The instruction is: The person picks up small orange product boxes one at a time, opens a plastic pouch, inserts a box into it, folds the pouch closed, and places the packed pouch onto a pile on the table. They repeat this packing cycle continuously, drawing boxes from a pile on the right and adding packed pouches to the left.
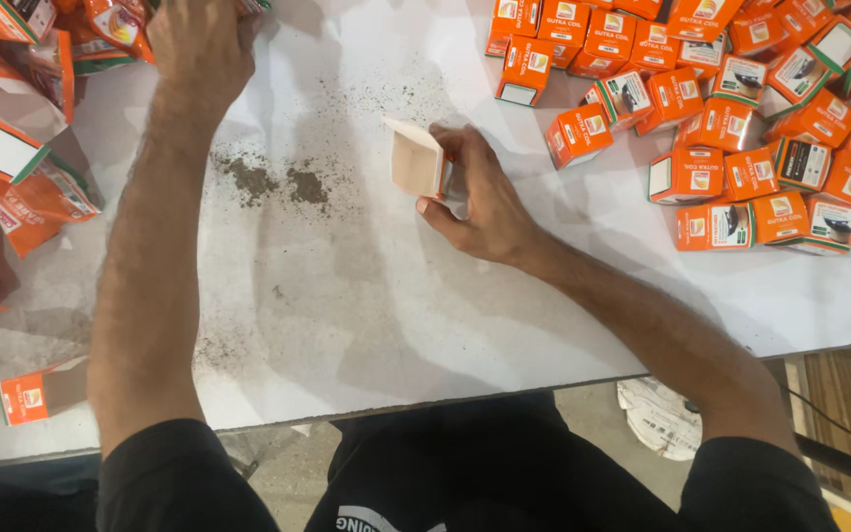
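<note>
Currently mid-boxing, by the look of it — right hand [480, 192] grips a small open carton [418, 160] at table centre, mouth toward the camera, pale plain card inside, orange outside. Left hand [199, 44] reaches into the flat orange packs [32, 59] at far left; fingers hidden, can't tell if closed on anything. Finished boxes [741, 128] heaped right — glossy, square-edged. White tabletop [347, 315] dusted with dark powder. Next move likely needs a pack fed squarely into that mouth.
</note>
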Demonstrator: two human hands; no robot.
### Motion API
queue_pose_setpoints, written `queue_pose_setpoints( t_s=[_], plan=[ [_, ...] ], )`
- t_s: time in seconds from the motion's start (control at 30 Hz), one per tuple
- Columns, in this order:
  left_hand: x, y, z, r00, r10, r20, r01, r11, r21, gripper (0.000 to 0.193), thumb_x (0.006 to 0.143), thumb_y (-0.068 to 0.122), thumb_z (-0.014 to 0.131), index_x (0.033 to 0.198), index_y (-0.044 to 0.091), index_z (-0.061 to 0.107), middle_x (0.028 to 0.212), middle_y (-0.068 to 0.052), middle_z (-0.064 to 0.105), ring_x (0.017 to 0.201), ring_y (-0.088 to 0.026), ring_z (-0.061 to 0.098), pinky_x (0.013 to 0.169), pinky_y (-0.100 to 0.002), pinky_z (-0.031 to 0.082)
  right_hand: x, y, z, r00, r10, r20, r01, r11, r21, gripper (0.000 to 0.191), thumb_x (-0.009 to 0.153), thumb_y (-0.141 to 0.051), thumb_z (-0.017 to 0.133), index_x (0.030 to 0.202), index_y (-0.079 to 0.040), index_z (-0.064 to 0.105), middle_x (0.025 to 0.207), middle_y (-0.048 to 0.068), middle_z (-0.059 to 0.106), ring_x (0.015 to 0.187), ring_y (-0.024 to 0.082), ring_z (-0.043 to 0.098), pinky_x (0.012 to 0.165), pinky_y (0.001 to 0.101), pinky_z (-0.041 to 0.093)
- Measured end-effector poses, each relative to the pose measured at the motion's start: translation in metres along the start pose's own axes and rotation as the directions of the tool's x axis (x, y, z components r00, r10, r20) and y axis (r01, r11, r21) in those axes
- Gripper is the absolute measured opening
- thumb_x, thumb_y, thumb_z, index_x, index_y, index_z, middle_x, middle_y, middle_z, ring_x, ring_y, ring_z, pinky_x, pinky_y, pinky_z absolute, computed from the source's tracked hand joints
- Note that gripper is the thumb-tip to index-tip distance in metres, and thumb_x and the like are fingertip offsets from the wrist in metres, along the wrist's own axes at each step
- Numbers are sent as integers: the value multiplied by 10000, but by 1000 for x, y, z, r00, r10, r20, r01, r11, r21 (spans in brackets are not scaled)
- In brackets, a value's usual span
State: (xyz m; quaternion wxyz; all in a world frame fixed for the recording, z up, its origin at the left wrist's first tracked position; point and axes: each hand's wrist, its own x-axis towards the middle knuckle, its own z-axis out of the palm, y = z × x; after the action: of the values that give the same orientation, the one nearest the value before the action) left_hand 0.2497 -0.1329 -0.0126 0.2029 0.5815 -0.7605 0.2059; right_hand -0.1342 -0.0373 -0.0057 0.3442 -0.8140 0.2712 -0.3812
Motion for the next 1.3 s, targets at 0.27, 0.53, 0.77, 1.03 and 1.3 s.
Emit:
queue_pose_setpoints(
  t_s=[0.27, 0.53, 0.77, 1.03, 1.3],
  plan=[
    [-58, 125, -86, 997, -64, -52, 22, 814, -580, 448, 919, -120, 720, 1316, 37, 586, 1301, -215, 600, 1034, -345, 726, 795, -394, 633, 0, -3, -10, 997, 78, 16, -77, 994, -82, 664, 764, -202, 943, 1312, -21, 615, 1225, 126, 692, 1168, 312, 640, 1025, 427, 511],
    [-82, 198, -83, 951, 197, -237, -292, 821, -490, 404, 897, 28, 837, 1264, -4, 671, 1324, -173, 624, 1443, -384, 495, 1157, -612, 453, -1, -1, -4, 1000, 2, -25, -7, 982, -190, 590, 700, -181, 956, 1198, -27, 682, 1196, 129, 727, 1177, 329, 651, 1049, 432, 488],
    [-68, 210, -88, 998, -5, -57, -21, 893, -449, 192, 902, 181, 846, 990, 78, 710, 1530, -310, 350, 1537, -461, 91, 1217, -750, 175, -5, -6, 0, 1000, 0, -10, -1, 984, -176, 599, 704, -171, 960, 1203, -13, 669, 1227, 150, 694, 1191, 346, 639, 1045, 439, 495],
    [-48, 223, -94, 863, -328, 385, 503, 481, -718, 265, 939, 18, 688, 1130, -19, 508, 1249, -210, 581, 734, -256, 687, 555, -310, 555, -9, -6, 2, 999, -53, 5, 53, 967, -251, 714, 773, -135, 920, 1363, -13, 537, 1302, 201, 654, 1226, 392, 626, 1029, 467, 518],
    [-47, 226, -80, 855, -385, 348, 483, 343, -806, 241, 951, -30, 612, 1159, -55, 493, 977, -168, 698, 719, -179, 744, 524, -288, 594, -22, -12, 4, 996, -30, 87, 53, 960, -276, 751, 891, -90, 813, 1520, -16, 408, 1490, 261, 540, 1320, 388, 592, 1087, 442, 524]
  ],
)
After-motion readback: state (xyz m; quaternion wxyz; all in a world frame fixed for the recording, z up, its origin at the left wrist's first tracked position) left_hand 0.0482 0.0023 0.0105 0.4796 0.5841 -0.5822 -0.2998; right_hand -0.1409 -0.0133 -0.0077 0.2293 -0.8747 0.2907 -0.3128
